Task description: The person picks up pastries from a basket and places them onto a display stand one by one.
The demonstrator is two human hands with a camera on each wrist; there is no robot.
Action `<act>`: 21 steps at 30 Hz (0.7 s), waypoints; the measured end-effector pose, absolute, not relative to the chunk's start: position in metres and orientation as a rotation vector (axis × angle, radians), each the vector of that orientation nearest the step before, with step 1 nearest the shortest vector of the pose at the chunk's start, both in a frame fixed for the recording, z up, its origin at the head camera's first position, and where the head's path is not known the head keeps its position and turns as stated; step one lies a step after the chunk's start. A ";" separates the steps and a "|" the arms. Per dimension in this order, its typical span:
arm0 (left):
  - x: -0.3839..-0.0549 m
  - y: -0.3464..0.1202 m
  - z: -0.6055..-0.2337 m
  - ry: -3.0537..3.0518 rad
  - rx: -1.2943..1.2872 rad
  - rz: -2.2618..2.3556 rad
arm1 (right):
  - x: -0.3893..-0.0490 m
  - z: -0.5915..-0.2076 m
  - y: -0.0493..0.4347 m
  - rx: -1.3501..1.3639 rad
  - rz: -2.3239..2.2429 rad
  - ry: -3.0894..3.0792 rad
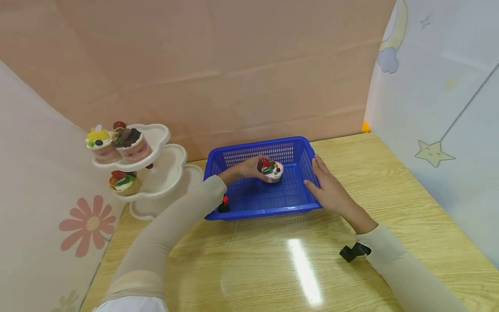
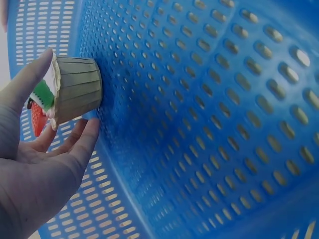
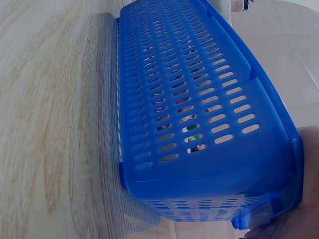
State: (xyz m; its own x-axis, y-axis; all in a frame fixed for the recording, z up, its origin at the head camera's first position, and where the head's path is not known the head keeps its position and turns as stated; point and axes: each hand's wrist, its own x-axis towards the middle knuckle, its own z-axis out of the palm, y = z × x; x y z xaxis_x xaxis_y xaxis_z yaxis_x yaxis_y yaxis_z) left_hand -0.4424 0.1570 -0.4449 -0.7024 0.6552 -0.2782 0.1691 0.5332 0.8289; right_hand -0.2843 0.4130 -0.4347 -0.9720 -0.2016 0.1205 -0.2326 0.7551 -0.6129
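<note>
A fruit-topped cupcake (image 1: 276, 177) in a pale pleated cup is inside a blue plastic basket (image 1: 265, 212). My left hand (image 1: 251, 168) reaches over the basket's left side and holds the cupcake between thumb and fingers. In the left wrist view, the thumb lies at the rim of the cupcake (image 2: 77, 89), whose base is against the basket's perforated floor. My right hand (image 1: 331, 190) grips the basket's right rim, thumb on the inner side. A small red and black item (image 1: 224, 204) shows at the basket's front left corner; its kind is unclear.
A white tiered stand (image 1: 163, 171) with scalloped plates stands left of the basket. Two dessert cups (image 1: 134, 147) sit on its top tier, and a fruit tart (image 1: 124, 184) on the tier below. The wooden table (image 1: 249, 268) meets fabric walls behind and at both sides.
</note>
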 end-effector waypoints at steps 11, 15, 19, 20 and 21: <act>-0.442 0.160 -0.450 2.191 0.682 1.139 | -0.285 -0.435 0.412 0.368 0.987 -2.892; -0.443 0.161 -0.454 2.206 0.684 1.138 | -0.284 -0.436 0.412 0.366 0.990 -2.889; -0.443 0.162 -0.456 2.220 0.694 1.150 | -0.284 -0.436 0.413 0.373 0.985 -2.881; -0.444 0.162 -0.456 2.225 0.701 1.152 | -0.284 -0.436 0.413 0.373 0.984 -2.880; -0.444 0.162 -0.456 2.229 0.714 1.152 | -0.284 -0.436 0.413 0.376 0.984 -2.878</act>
